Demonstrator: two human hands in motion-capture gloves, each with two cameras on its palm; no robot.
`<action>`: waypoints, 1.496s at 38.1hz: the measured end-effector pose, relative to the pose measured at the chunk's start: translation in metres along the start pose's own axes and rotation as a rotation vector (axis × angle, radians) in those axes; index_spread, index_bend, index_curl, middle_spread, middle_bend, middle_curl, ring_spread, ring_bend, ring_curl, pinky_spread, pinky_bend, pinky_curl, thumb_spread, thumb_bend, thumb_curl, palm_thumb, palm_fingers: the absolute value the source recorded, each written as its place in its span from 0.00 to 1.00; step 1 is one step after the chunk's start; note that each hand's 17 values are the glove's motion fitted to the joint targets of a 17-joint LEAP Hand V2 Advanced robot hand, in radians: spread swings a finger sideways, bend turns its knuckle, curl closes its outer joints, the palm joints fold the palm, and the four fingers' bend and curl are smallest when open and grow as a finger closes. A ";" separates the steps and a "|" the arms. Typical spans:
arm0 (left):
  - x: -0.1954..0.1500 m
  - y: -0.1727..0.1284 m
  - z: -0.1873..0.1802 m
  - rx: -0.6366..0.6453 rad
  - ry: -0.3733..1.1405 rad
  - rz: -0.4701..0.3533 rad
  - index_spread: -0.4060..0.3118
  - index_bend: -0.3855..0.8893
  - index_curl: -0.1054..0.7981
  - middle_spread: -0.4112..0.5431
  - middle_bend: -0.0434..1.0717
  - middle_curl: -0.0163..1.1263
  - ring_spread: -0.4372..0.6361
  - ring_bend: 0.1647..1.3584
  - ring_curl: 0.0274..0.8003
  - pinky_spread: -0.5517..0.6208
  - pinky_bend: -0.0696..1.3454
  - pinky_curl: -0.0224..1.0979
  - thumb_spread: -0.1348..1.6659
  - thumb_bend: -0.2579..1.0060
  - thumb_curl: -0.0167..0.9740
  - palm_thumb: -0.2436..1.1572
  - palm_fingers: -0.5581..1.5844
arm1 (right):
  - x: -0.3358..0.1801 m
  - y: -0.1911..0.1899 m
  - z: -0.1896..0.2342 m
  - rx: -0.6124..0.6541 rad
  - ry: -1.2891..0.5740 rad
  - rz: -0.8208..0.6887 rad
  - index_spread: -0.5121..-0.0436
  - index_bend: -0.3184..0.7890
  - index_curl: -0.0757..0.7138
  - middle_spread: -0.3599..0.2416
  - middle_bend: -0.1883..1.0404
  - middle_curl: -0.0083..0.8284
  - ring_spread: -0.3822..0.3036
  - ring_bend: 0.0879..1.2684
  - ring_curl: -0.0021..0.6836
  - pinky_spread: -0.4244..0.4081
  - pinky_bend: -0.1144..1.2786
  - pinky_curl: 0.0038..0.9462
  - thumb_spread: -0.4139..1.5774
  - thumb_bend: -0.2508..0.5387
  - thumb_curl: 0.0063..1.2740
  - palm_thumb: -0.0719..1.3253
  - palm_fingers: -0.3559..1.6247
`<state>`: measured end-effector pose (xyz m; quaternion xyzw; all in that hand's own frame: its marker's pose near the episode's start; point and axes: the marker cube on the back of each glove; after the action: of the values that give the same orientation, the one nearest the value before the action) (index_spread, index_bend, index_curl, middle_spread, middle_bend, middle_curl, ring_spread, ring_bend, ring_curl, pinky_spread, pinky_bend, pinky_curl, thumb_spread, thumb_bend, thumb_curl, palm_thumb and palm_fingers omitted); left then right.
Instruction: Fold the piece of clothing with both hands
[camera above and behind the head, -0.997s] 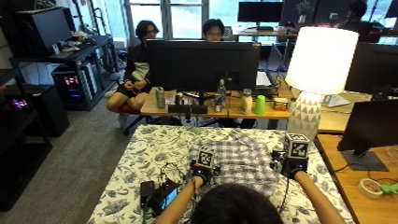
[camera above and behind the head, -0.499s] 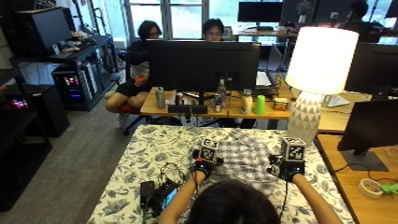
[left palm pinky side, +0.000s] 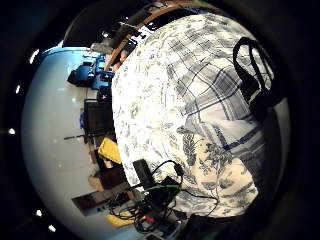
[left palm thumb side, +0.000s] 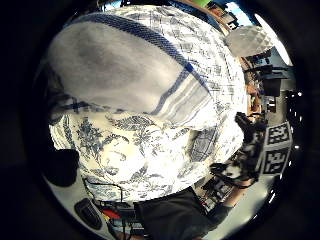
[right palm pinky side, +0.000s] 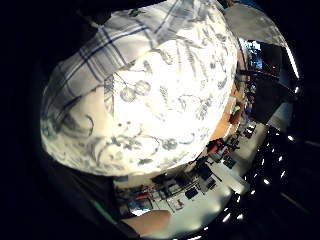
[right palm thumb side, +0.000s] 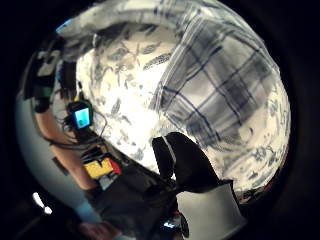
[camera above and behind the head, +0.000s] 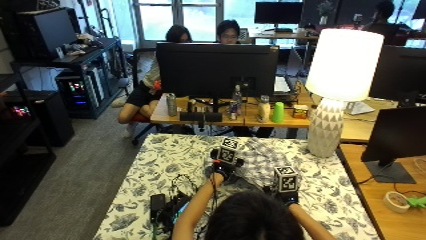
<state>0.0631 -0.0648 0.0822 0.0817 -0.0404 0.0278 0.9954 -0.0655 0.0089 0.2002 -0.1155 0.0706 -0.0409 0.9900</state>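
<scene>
plaid garment (camera above and behind the head: 263, 157): lies mid-table on the floral tablecloth (camera above and behind the head: 166, 165), long axis toward the far edge | left hand (camera above and behind the head: 223, 170): at its left side, farther up | right hand (camera above and behind the head: 285, 192): at its near right corner, nearer the person | both grips: cannot tell

right hand (camera above and behind the head: 287, 192) | nearer the person than 1.0 s ago, below left hand (camera above and behind the head: 225, 167) | plaid shirt (camera above and behind the head: 261, 155) | near edge drawn back, bunched

Rumpled blue-white plaid garment (camera above and behind the head: 261, 156) on table
</scene>
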 end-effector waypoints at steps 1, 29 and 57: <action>-0.003 0.001 -0.001 -0.009 -0.021 -0.014 0.28 0.40 0.50 0.13 0.50 0.49 0.10 0.39 0.50 0.20 0.33 0.34 0.99 0.40 0.23 0.60 0.78 | -0.006 0.002 0.006 -0.020 -0.014 -0.003 0.60 0.31 0.33 0.62 0.34 0.43 0.68 0.38 0.51 0.78 0.49 0.39 0.77 0.31 0.18 0.35 0.33; -0.018 -0.006 -0.010 0.010 -0.105 -0.057 0.26 0.42 0.54 0.10 0.47 0.60 0.10 0.44 0.59 0.19 0.34 0.40 1.00 0.58 0.26 0.53 0.78 | -0.005 -0.066 0.005 0.209 -0.058 0.080 0.54 0.44 0.31 0.41 0.49 0.56 0.30 0.52 0.61 0.33 0.54 0.41 0.74 0.37 0.29 0.64 0.65; -0.035 0.021 0.004 -0.366 -0.089 0.166 0.22 0.45 0.63 0.08 0.40 0.70 0.10 0.48 0.64 0.17 0.33 0.41 0.99 0.76 0.34 0.41 0.80 | 0.006 -0.049 -0.078 -0.302 0.121 -0.119 0.55 0.56 0.65 0.33 0.49 0.69 0.23 0.47 0.73 0.22 0.47 0.47 0.50 0.32 0.47 0.83 0.79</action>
<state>0.0270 -0.0464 0.0861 -0.1032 -0.0953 0.0982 0.9852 -0.0742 -0.0570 0.1359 -0.2642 0.1284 -0.0950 0.9511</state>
